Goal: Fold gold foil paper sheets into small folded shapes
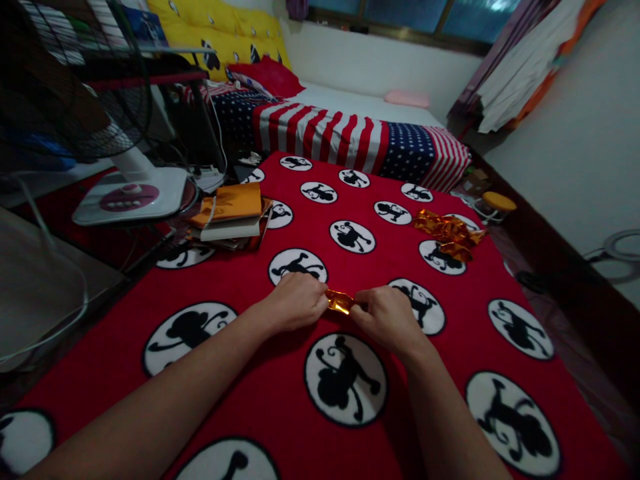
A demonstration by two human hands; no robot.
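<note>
Between my two hands stretches a small piece of shiny orange-gold foil (340, 302), held just over the red blanket (260, 393) with its round monkey prints. My left hand (299, 300) pinches the foil's left end, fingers curled in. At the other end, my right hand (384, 315) has its thumb and fingers closed on the foil. The fingertips partly hide both ends. Farther off to the right, a crumpled heap of the same shiny foil (445, 230) lies on the blanket.
On the left side sits a stack of papers and orange envelopes (233, 213), near a white fan base (131, 193). Behind the blanket stands a bed with a stars-and-stripes cover (325, 130). A yellow-topped stool (499, 202) is at the right.
</note>
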